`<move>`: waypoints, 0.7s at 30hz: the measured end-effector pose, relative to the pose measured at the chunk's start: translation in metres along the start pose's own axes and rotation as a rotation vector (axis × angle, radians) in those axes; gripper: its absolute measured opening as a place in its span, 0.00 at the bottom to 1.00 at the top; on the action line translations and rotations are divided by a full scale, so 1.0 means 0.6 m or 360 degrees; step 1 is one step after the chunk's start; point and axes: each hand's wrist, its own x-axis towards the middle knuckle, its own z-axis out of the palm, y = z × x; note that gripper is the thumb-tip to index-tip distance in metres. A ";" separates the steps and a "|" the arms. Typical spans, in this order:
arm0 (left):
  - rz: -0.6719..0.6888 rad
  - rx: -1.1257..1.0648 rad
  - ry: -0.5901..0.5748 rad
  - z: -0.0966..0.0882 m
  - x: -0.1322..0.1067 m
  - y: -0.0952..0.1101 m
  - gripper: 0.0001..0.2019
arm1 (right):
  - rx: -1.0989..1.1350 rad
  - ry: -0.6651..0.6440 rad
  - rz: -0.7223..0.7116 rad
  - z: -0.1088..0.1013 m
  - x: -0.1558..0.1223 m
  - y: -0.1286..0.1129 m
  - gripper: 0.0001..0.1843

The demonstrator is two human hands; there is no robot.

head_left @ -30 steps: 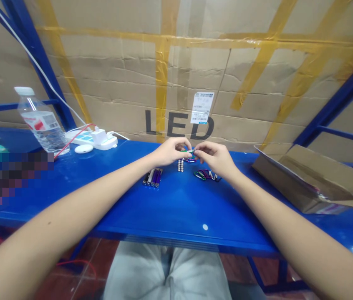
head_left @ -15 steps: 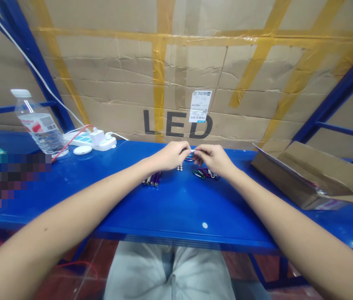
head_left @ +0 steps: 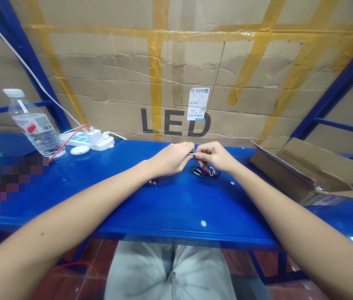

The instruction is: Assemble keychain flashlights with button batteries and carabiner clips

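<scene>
Head view: our left hand [head_left: 174, 159] and right hand [head_left: 215, 157] pinch a small green piece [head_left: 191, 154], likely working its end; next needs steadiness.

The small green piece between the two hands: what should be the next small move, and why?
Perhaps gently turn the left hand to uncover more of the small green piece: it shows only as a sliver where both hands meet, so its alignment at the right hand is hard to judge.

Glossy smooth tabletop [head_left: 176, 210] — shiny metallic carabiners [head_left: 207, 171] — matt creased cardboard [head_left: 114, 83], clear plastic bottle [head_left: 32, 125].
</scene>
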 end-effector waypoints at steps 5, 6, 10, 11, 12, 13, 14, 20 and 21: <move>0.0053 0.0146 -0.0027 0.008 -0.001 0.004 0.06 | 0.0205 -0.0010 0.0120 -0.006 0.002 0.007 0.11; 0.0055 0.0158 -0.0017 0.009 -0.001 0.005 0.06 | 0.0250 -0.0003 0.0143 -0.006 0.002 0.007 0.10; 0.0014 0.0023 0.0062 0.006 0.001 0.006 0.06 | 0.0187 0.0064 0.0109 -0.006 0.001 -0.003 0.10; -0.0018 -0.0068 0.0081 0.005 0.002 0.005 0.06 | 0.0083 0.0093 0.0055 -0.006 0.000 -0.007 0.11; -0.0062 -0.0170 0.0094 0.004 0.003 0.003 0.05 | -0.0054 0.0129 -0.0020 -0.006 0.000 -0.010 0.12; -0.0115 -0.0268 0.0097 0.004 0.004 0.002 0.05 | -0.0210 0.0167 -0.0107 -0.006 0.000 -0.013 0.14; -0.0170 -0.0345 0.0085 0.004 0.005 0.000 0.06 | -0.0369 0.0203 -0.0196 -0.007 0.000 -0.015 0.15; -0.0317 -0.0458 -0.0066 0.005 0.012 0.000 0.11 | -0.0800 0.0220 -0.0443 -0.009 0.002 -0.010 0.14; -0.0312 -0.0440 -0.0044 0.006 0.011 0.001 0.11 | -0.0796 0.0211 -0.0438 -0.008 0.002 -0.009 0.14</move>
